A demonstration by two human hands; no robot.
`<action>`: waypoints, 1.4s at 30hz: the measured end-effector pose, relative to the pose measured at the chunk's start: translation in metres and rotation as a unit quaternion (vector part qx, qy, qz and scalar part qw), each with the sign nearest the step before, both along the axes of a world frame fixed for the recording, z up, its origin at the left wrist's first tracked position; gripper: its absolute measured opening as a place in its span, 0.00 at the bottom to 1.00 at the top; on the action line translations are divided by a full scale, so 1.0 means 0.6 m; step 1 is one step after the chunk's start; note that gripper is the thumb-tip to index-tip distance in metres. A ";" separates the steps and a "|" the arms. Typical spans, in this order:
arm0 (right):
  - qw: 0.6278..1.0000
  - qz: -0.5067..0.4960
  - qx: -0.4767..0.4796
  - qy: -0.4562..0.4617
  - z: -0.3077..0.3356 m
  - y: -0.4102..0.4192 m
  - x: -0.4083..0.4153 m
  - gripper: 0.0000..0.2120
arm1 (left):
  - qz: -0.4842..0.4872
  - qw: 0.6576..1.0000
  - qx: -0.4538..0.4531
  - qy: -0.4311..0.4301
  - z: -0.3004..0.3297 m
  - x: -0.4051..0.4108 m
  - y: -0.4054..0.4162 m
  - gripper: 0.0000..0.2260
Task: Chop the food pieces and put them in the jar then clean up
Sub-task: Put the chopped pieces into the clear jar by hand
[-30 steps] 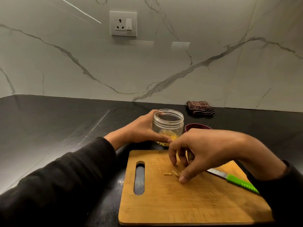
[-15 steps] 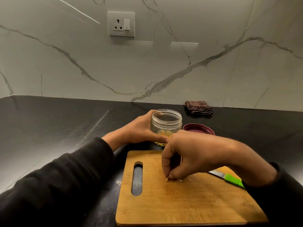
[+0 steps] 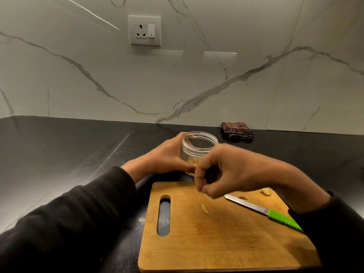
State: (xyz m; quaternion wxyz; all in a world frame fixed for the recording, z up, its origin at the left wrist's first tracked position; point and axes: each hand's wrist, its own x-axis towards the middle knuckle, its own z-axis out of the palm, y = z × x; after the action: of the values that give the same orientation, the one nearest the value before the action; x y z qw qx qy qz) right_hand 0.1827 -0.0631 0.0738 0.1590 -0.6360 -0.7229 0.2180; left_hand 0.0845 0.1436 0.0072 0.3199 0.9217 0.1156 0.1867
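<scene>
While the left hand point(image 3: 167, 156) wraps its fingers point(image 3: 188, 166) round the side of the clear jar point(image 3: 199, 148), the right hand point(image 3: 226, 170) hangs above the far edge of the wooden cutting board point(image 3: 216, 237), just in front of the jar. Its fingers are curled in with the tips bunched close to the thumb; whether they pinch a food piece cannot be told, since the hand is blurred. The jar stands upright and lidless on the black table point(image 3: 69, 150), just beyond the board, with a small heap of yellowish chopped food point(image 3: 190, 161) at its bottom. One pale food piece point(image 3: 204, 209) lies loose on the board near its middle, and a few more bits point(image 3: 265, 192) lie near the far right corner, beside the right wrist. The knife point(image 3: 264, 210) lies flat on the board's right part, its blade pointing toward the right hand and its green handle reaching past the right edge under the dark sleeve. A folded brown checked cloth point(image 3: 237, 130) sits on the table against the marble wall point(image 3: 197, 79), behind and to the right of the jar. A wall socket point(image 3: 144, 30) is set in the marble above.
</scene>
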 end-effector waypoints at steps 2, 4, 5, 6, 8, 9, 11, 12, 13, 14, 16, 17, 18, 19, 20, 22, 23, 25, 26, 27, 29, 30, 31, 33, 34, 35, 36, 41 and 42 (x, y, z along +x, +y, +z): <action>0.997 -0.022 0.063 0.044 0.004 0.001 0.013 0.06 | -0.006 1.000 0.011 -0.009 0.001 0.000 -0.001 0.44; 0.982 -0.057 0.157 0.092 0.004 0.004 0.022 0.06 | -0.014 1.000 0.015 -0.015 0.003 -0.001 -0.004 0.44; 0.967 -0.081 0.212 0.112 0.002 0.006 0.025 0.06 | -0.018 1.000 0.016 -0.016 0.003 -0.001 -0.006 0.45; 0.949 -0.105 0.268 0.124 -0.001 0.009 0.029 0.06 | -0.021 0.999 0.019 -0.018 0.004 -0.001 -0.007 0.45; 0.914 -0.149 0.361 0.111 -0.011 0.015 0.037 0.05 | -0.022 0.999 0.032 -0.019 0.005 0.000 -0.010 0.46; 0.901 -0.167 0.391 0.087 -0.016 0.019 0.040 0.04 | -0.021 0.999 0.038 -0.020 0.006 0.000 -0.010 0.46; 0.889 -0.186 0.417 0.034 -0.026 0.027 0.045 0.04 | -0.020 0.999 0.044 -0.020 0.006 0.000 -0.011 0.46; 0.890 -0.188 0.416 0.015 -0.030 0.029 0.048 0.04 | -0.022 0.999 0.045 -0.021 0.006 0.001 -0.012 0.47; 0.894 -0.185 0.408 -0.002 -0.033 0.031 0.049 0.05 | -0.023 0.999 0.045 -0.020 0.005 0.001 -0.012 0.48; 0.900 -0.181 0.396 -0.021 -0.034 0.032 0.051 0.06 | -0.022 0.999 0.044 -0.019 0.005 0.001 -0.012 0.48; 0.909 -0.175 0.376 -0.049 -0.034 0.033 0.052 0.08 | -0.019 0.999 0.041 -0.015 0.004 0.001 -0.011 0.48; 0.910 -0.175 0.372 -0.051 -0.034 0.033 0.051 0.08 | -0.018 0.999 0.039 -0.014 0.004 0.001 -0.011 0.48; 0.910 -0.176 0.371 -0.047 -0.032 0.033 0.050 0.09 | -0.019 0.999 0.037 -0.014 0.004 0.001 -0.010 0.48; 0.911 -0.175 0.372 -0.041 -0.031 0.032 0.048 0.09 | -0.021 0.999 0.033 -0.014 0.003 0.001 -0.010 0.48; 0.910 -0.173 0.374 -0.036 -0.029 0.032 0.046 0.09 | -0.021 0.999 0.028 -0.013 0.003 0.001 -0.009 0.47; 0.909 -0.169 0.379 -0.034 -0.026 0.030 0.043 0.07 | -0.018 1.000 0.018 -0.010 0.003 0.001 -0.007 0.47; 0.910 -0.168 0.377 -0.035 -0.025 0.029 0.043 0.06 | -0.017 1.000 0.016 -0.008 0.003 0.002 -0.006 0.47; 0.912 -0.164 0.373 -0.036 -0.024 0.027 0.041 0.05 | -0.016 1.000 0.014 -0.006 0.002 0.002 -0.004 0.46; 0.911 -0.163 0.377 -0.038 -0.025 0.028 0.039 0.05 | -0.016 1.000 0.014 -0.007 0.001 0.002 -0.004 0.46; 0.906 -0.162 0.388 -0.047 -0.028 0.029 0.038 0.06 | -0.016 1.000 0.014 -0.008 0.001 0.002 -0.004 0.46; 0.896 -0.166 0.405 -0.079 -0.034 0.033 0.042 0.08 | -0.014 1.000 0.020 -0.010 0.001 0.002 -0.003 0.45; 0.897 -0.170 0.397 -0.095 -0.035 0.034 0.045 0.09 | -0.013 1.000 0.022 -0.010 0.001 0.003 -0.003 0.45; 0.903 -0.176 0.376 -0.108 -0.036 0.035 0.048 0.10 | -0.013 1.000 0.022 -0.010 0.001 0.003 -0.002 0.45; 0.909 -0.185 0.351 -0.126 -0.036 0.037 0.049 0.10 | -0.012 1.000 0.022 -0.010 0.000 0.003 -0.002 0.44; 0.905 -0.189 0.360 -0.125 -0.034 0.037 0.048 0.10 | -0.011 1.000 0.023 -0.008 0.000 0.002 -0.001 0.44; 0.900 -0.187 0.376 -0.116 -0.030 0.034 0.044 0.09 | -0.011 1.000 0.022 -0.007 0.000 0.002 -0.001 0.44; 0.902 -0.175 0.382 -0.099 -0.024 0.029 0.038 0.07 | -0.011 1.000 0.021 -0.006 0.000 0.003 -0.001 0.44; 0.997 -0.025 0.049 -0.061 0.005 0.002 0.008 0.06 | -0.004 1.000 0.015 -0.009 -0.003 0.003 0.002 0.44; 0.997 -0.009 -0.004 -0.071 0.003 0.000 0.005 0.07 | -0.003 1.000 0.015 -0.010 -0.003 0.004 0.002 0.44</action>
State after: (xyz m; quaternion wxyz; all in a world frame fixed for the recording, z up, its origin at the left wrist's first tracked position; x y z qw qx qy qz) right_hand 0.1858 -0.0630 0.0757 0.1064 -0.6569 -0.7259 0.1739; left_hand 0.0867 0.1449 0.0055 0.3080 0.9248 0.1067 0.1964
